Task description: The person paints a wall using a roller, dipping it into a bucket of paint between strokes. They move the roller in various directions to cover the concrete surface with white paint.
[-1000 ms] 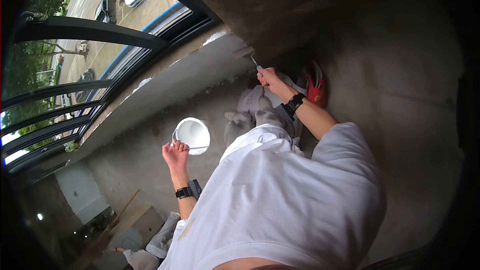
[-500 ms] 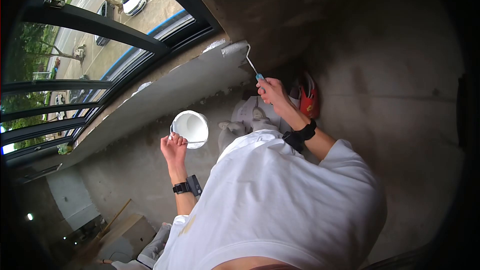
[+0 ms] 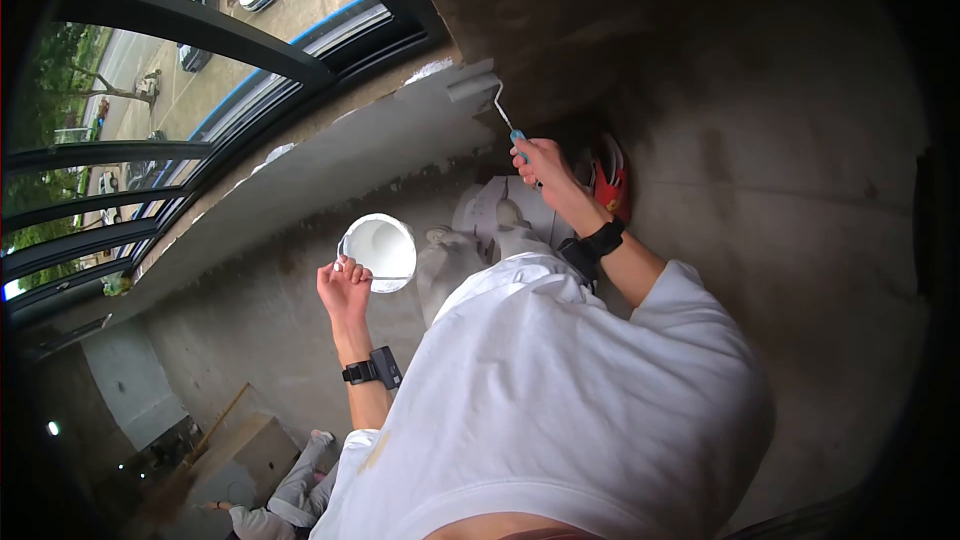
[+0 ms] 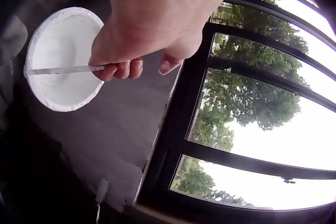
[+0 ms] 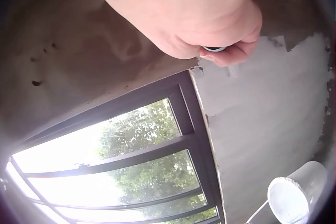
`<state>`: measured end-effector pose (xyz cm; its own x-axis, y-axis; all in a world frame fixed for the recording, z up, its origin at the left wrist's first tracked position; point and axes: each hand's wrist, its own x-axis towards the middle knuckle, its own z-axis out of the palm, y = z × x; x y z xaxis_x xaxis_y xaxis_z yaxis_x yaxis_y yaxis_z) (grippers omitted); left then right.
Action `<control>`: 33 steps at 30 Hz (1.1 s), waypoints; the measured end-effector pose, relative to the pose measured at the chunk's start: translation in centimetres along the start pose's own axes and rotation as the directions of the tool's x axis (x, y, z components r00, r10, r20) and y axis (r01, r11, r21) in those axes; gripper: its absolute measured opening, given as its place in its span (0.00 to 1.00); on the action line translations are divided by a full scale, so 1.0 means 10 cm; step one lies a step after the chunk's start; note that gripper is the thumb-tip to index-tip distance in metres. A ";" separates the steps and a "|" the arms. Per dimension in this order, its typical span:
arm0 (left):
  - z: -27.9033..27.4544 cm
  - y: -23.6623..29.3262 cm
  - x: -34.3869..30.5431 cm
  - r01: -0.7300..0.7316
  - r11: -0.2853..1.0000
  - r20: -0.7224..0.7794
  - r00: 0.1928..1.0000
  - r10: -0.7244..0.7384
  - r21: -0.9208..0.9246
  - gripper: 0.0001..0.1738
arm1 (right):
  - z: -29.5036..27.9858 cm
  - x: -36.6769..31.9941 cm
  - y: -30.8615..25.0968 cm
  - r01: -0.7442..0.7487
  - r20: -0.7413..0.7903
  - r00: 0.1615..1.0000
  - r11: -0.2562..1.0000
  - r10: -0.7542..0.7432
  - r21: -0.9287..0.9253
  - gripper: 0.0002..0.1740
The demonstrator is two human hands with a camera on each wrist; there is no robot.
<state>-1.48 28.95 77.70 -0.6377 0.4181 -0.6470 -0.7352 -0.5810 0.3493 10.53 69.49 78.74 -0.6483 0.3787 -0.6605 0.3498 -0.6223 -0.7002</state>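
My left hand (image 3: 345, 292) holds the thin handle of a white bucket (image 3: 400, 252), fingers curled round it; the left wrist view shows the handle (image 4: 63, 70) crossing the bucket's mouth, with white inside. My right hand (image 3: 545, 168) grips the blue handle of a paint roller (image 3: 472, 81), whose head lies against the grey-white wall strip (image 3: 370, 145) below the window, near its far end. In the right wrist view my right hand (image 5: 210, 24) hides most of the roller; only a bit of the handle end shows.
A dark-framed window (image 3: 230, 35) runs along the left, with parked cars outside. A red object (image 3: 612, 185) lies beyond my right forearm. Another person (image 3: 300, 490) is at the lower left, near a box-like block (image 3: 240, 465) and a long wooden stick (image 3: 222, 418).
Over the last second the roller has shifted along the wall strip's far end, towards the window and then slightly back. The bucket and my left hand appear a little higher and further left.
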 end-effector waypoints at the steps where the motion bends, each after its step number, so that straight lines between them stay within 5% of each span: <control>1: -0.02 0.00 0.00 0.002 1.000 -0.006 1.000 -0.002 -0.003 0.09 | 0.00 0.05 0.02 -0.015 -0.009 1.000 1.000 0.015 0.013 0.14; 16: -0.75 -0.22 0.62 0.119 0.990 -0.121 0.987 -0.110 0.071 0.06 | -0.05 0.89 0.55 -0.169 -0.177 0.972 0.984 0.158 -0.048 0.13; 33: -1.82 -1.28 1.92 0.212 0.974 -0.133 0.971 -0.200 0.083 0.09 | -0.37 1.50 1.33 -0.178 -0.267 0.954 0.975 0.137 -0.135 0.13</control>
<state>-0.11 31.64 48.49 -0.4417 0.4294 -0.7877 -0.8701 -0.4190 0.2595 7.98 69.44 58.51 -0.3900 0.4590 -0.7983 0.5478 -0.5812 -0.6018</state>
